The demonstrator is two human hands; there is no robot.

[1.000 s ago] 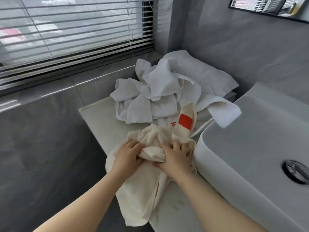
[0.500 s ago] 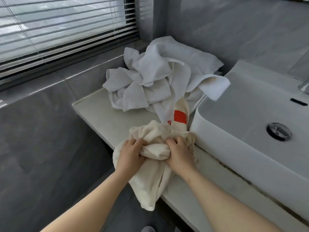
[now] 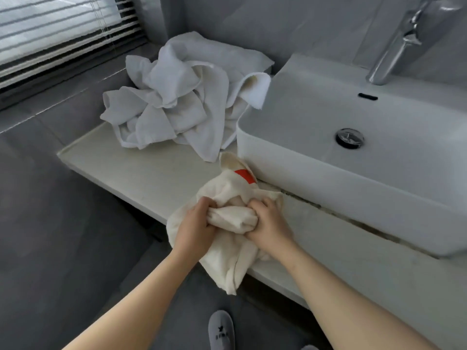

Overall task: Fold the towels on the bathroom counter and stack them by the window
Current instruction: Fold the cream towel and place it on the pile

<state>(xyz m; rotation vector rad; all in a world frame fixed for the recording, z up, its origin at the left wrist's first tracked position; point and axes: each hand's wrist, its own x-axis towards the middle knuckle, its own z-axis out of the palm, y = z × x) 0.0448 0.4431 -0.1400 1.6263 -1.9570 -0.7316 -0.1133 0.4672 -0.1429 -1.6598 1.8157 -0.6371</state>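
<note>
Both hands are closed on the same item. Left hand (image 3: 194,223) and right hand (image 3: 267,223) each have fingers curled into a bunched fold of the cream towel (image 3: 227,258), knuckles facing each other, with a short roll of cloth between them.

Location: the towel is at the front edge of the tabletop (image 3: 141,173), just in front of the near left corner of the sink basin (image 3: 353,188). Its lower part drapes over the edge and hangs toward the floor.

Orientation: it's crumpled, so there's no clean long axis. I read the overall run as far-to-near. One end pokes up against the basin wall and the other hangs off the front. The roll between the hands lies roughly left-right.

Writing: there's a red patch (image 3: 244,174) on the towel's upper end, beside the basin. It's partly tucked under and I can't read any text on it. A grey slipper (image 3: 221,329) at the bottom of the frame has a small dark logo and characters on the toe, too small to read.

Rest: the white towels (image 3: 182,102) are an unfolded heap at the far end of the tabletop, below the window blinds (image 3: 50,34). One corner laps onto the basin rim. One strip trails forward and ends just beside the cream towel's raised end; I can't tell whether they touch. A chrome faucet (image 3: 394,49) stands behind the basin, with the drain (image 3: 350,138) mid-bowl and the overflow slot (image 3: 368,96) on the back wall.
</note>
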